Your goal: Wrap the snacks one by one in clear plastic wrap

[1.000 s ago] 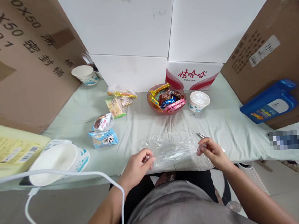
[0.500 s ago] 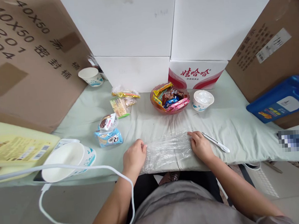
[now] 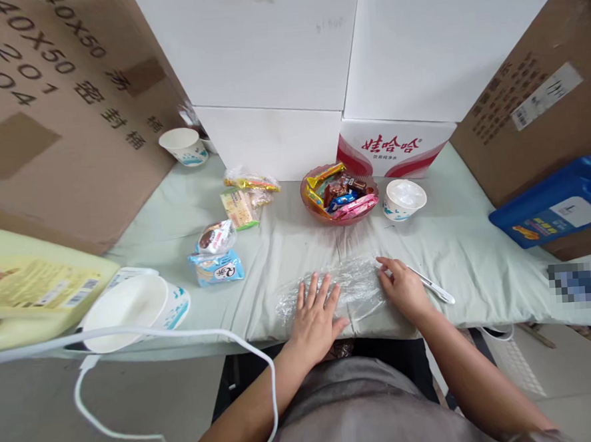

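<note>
A crumpled sheet of clear plastic film (image 3: 362,280) lies on the green cloth near the front edge. My left hand (image 3: 315,316) rests flat over its left part, fingers spread and holding nothing. At the film's right edge, my right hand (image 3: 403,286) has its fingers curled and seems to grip the border; part of that contact is hidden under the hand. Just right of this hand lies a white pen-shaped tool (image 3: 437,289). Beyond the film stands a pink glass bowl (image 3: 320,213) of wrapped sweets, with a paper cup (image 3: 399,208) holding clear plastic beside it.
Wrapped snacks (image 3: 218,266) lie at left. A large paper cup (image 3: 173,312) tips over near a yellow jug (image 3: 34,283), with a white cable (image 3: 202,331) crossing in front. Cardboard boxes (image 3: 71,148) and white boxes (image 3: 264,43) wall the sides and back. A blue bottle (image 3: 550,209) leans right.
My left hand has let go of the film's left edge, moved right and opened flat on it. The film looks less stretched. My right hand stays near the right edge.
</note>
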Demonstrator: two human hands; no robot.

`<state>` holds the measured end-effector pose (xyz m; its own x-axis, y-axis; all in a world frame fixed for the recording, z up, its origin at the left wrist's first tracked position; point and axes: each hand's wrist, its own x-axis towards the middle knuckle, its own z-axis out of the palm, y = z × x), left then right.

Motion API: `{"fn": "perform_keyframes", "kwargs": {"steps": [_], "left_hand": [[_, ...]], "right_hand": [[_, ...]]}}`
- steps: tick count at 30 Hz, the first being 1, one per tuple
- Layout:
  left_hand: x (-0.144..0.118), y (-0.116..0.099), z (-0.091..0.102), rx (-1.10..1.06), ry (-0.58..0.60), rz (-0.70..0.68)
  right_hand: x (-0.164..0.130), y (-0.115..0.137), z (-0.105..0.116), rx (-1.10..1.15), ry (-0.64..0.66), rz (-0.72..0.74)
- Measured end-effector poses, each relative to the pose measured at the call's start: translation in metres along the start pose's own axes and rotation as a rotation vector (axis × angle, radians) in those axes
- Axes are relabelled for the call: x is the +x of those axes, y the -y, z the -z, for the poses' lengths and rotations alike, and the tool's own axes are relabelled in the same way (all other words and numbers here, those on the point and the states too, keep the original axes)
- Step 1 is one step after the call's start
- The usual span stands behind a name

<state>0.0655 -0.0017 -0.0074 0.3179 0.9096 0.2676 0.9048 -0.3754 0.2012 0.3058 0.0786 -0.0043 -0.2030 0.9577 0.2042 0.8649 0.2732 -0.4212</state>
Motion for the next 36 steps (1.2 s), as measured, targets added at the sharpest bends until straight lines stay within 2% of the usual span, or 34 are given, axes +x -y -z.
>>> {"fn": "perform_keyframes", "kwargs": {"steps": [3, 6, 8, 10, 12, 14, 18, 20, 22, 25, 27, 30, 33, 36], "left_hand": [[-0.004, -0.001, -0.013, 0.049, 0.081, 0.006], [-0.003, 0.001, -0.016, 0.054, 0.110, 0.003], [0.001, -0.001, -0.015, 0.044, 0.115, -0.003], [0.007, -0.002, -0.014, 0.023, 0.127, -0.014], [0.013, 0.002, -0.013, 0.002, 0.151, -0.035], [0.014, 0.015, -0.011, 0.005, 0.174, -0.048], [0.002, 0.063, 0.000, 0.078, 0.150, 0.026], [-0.010, 0.084, 0.008, 0.110, 0.075, 0.107], [-0.021, 0.095, 0.016, 0.102, -0.045, 0.150], [-0.035, 0.088, 0.028, -0.021, -0.164, 0.061], [-0.042, 0.075, 0.032, -0.115, -0.121, -0.050], [-0.049, 0.061, 0.031, -0.203, -0.029, -0.141], [-0.054, 0.060, 0.030, -0.294, -0.064, -0.148], [-0.055, 0.064, 0.033, -0.378, -0.105, -0.098]], "right_hand": [[0.008, -0.019, 0.015, -0.030, -0.135, -0.082], [0.008, -0.012, 0.026, -0.059, -0.212, -0.034], [0.004, 0.007, 0.024, -0.030, -0.153, 0.150], [-0.001, 0.029, 0.013, -0.024, 0.002, 0.392], [-0.004, 0.040, -0.001, -0.094, 0.159, 0.529], [-0.004, 0.038, -0.013, -0.207, 0.236, 0.487], [-0.006, 0.007, -0.017, -0.351, 0.226, 0.269], [-0.011, -0.007, -0.010, -0.358, 0.188, 0.247], [-0.019, -0.015, 0.000, -0.322, 0.160, 0.296], [-0.033, -0.017, 0.014, -0.210, 0.207, 0.463], [-0.042, -0.015, 0.020, -0.142, 0.245, 0.525], [-0.054, -0.012, 0.025, -0.082, 0.238, 0.501], [-0.064, -0.011, 0.030, -0.039, 0.234, 0.476], [-0.069, -0.009, 0.035, 0.051, 0.250, 0.466]]}}
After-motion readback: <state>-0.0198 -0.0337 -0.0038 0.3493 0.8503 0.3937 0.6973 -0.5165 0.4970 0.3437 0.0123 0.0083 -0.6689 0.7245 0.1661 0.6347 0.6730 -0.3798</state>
